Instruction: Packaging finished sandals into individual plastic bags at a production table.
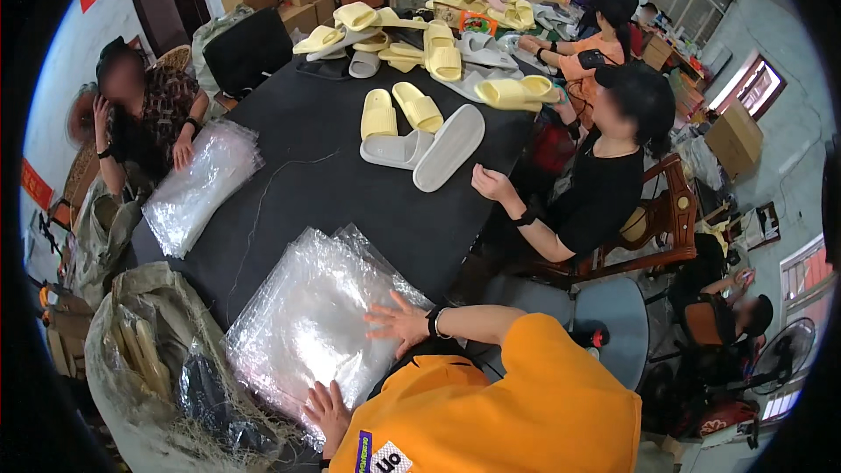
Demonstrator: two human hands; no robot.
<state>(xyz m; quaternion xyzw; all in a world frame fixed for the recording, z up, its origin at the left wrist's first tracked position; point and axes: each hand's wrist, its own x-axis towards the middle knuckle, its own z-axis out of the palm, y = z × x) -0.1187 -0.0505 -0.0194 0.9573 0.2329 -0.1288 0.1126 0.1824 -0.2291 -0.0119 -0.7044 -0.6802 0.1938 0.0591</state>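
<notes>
A stack of clear plastic bags (302,311) lies on the near part of the dark table, its sheets slightly fanned at the top. Flat on the near edge of this stack rests my left hand (328,413), fingers spread. My right hand (401,322) presses on the right side of the stack with its fingers apart. Neither hand grips anything. Farther up the table sit a yellow pair of slippers (418,107) and grey slippers (451,149), one of them lying tilted across the other.
A woven sack (131,285) holding wrapped goods stands at my left. Across the table's left side, a person touches another bag stack (206,180). A person in black (604,184) sits at the right edge. Piled slippers (442,52) cover the far end.
</notes>
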